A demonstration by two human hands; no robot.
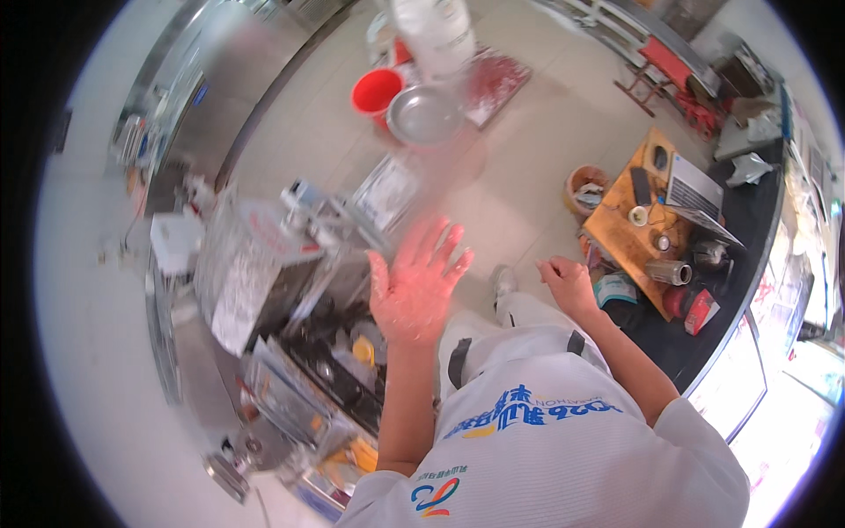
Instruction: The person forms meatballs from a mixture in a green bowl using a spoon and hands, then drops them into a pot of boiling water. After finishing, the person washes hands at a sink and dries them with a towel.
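My left hand [414,290] is raised in front of me, palm showing and fingers spread. Wet-looking white residue sticks to its palm and fingertips, and it holds nothing. My right hand [569,285] hangs lower beside my thigh, its fingers curled in with no object visible in them. Nearest to the left hand stands a machine [244,297] partly covered by clear plastic. Farther ahead on the floor are a grey metal bowl [426,117], a red bucket [377,92] and a large white sack [436,39].
A wooden table [610,204] at right bears a laptop [693,188], a steel tumbler [667,271] and small items. Beside it are a waste bin [584,185] and a curved black counter [752,218]. A powder-dusted red platform [498,82] lies ahead; a steel cabinet [228,72] stands left.
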